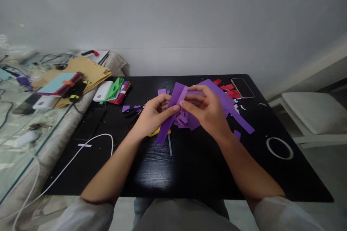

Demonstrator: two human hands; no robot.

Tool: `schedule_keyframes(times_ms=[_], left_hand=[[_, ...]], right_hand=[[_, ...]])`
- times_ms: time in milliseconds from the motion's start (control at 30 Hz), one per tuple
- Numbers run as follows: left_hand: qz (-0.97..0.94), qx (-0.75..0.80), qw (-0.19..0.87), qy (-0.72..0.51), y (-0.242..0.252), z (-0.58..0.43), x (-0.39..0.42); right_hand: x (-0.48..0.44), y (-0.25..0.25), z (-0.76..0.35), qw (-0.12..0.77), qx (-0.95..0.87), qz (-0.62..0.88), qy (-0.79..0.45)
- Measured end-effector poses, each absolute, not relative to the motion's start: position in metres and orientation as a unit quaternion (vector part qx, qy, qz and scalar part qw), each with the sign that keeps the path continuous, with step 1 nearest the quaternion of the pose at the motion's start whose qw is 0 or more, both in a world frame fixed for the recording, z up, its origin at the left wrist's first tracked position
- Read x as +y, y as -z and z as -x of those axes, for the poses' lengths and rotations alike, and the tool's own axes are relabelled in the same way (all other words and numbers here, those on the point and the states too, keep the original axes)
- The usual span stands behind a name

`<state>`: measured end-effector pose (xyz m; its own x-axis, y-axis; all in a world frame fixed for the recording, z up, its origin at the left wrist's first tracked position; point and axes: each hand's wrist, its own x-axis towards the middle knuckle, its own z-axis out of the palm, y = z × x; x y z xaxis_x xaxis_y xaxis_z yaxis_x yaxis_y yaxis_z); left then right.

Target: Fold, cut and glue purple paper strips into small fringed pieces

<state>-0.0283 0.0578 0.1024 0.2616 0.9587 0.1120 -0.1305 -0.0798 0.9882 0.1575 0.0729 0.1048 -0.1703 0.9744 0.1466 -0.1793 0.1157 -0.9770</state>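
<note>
My left hand (pixel 157 113) and my right hand (pixel 204 106) both pinch a folded strip of purple paper (pixel 169 121), held up over the middle of the table. The strip slants from upper right to lower left, with a lighter fold along its upper right edge. Both thumbs press near that fold; the other fingers are partly behind the paper. Under the hands lie small purple paper pieces (pixel 182 120). A yellow-handled cutter (pixel 154 132) lies beneath the strip, partly hidden by it. Black scissors (pixel 132 111) rest beside my left hand. Larger purple sheets (pixel 217 92) lie behind my right hand.
On the black table (pixel 206 173) are red paper scraps (pixel 230 91), a phone (pixel 242 87), a roll of tape (pixel 279 148), bundled coloured papers (pixel 119 92) and a white cable (pixel 81 155). A cluttered glass table (pixel 16 151) adjoins at left; a white chair (pixel 311 112) stands at right.
</note>
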Motion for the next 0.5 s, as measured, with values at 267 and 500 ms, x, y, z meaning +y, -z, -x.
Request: schedule_keyframes(times_ms=[267,500], left_hand=[[-0.565,0.376,0.569,-0.465,-0.1001,0.0298,0.0554],[-0.600,0.393,0.519,-0.465,-0.0990,0.0283,0.0541]], right_hand=[[0.0717,-0.1093,-0.1596,0.561,-0.527,0.379,-0.514],[0.0690,-0.1081,-0.1567,0.563,-0.529,0.383,-0.506]])
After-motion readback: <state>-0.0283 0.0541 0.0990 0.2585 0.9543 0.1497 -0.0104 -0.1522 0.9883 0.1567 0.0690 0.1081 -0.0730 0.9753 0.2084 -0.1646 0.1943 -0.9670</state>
